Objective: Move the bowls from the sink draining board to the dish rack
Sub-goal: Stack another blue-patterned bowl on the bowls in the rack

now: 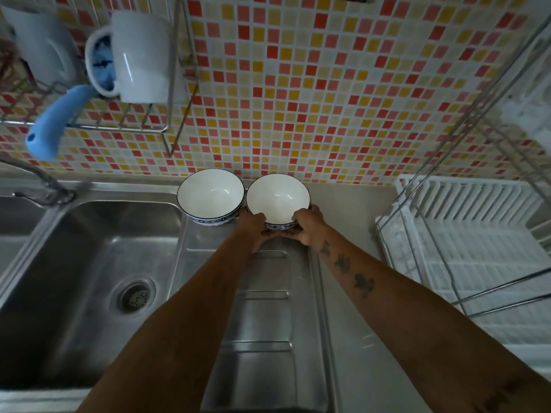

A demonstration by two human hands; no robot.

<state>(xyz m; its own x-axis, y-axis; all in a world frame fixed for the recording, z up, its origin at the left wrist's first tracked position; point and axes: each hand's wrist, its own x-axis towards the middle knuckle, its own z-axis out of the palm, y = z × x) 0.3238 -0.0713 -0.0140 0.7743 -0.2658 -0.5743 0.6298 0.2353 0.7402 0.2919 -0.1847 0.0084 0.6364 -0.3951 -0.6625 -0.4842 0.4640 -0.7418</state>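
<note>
Two white bowls with blue patterned outsides stand upright side by side at the far end of the steel draining board [262, 308], against the tiled wall. The left bowl [210, 193] is untouched. Both hands hold the right bowl [277, 198]: my left hand [253, 226] grips its near left side, and my right hand [308, 223] grips its near right side, fingers wrapped under the rim. The white dish rack [465, 234] with a metal wire frame sits on the counter to the right.
A steel sink basin [89, 263] with a drain lies left of the draining board, a tap [38, 177] behind it. A wall wire shelf [89, 123] at upper left holds a white mug, a blue-handled item and a white container.
</note>
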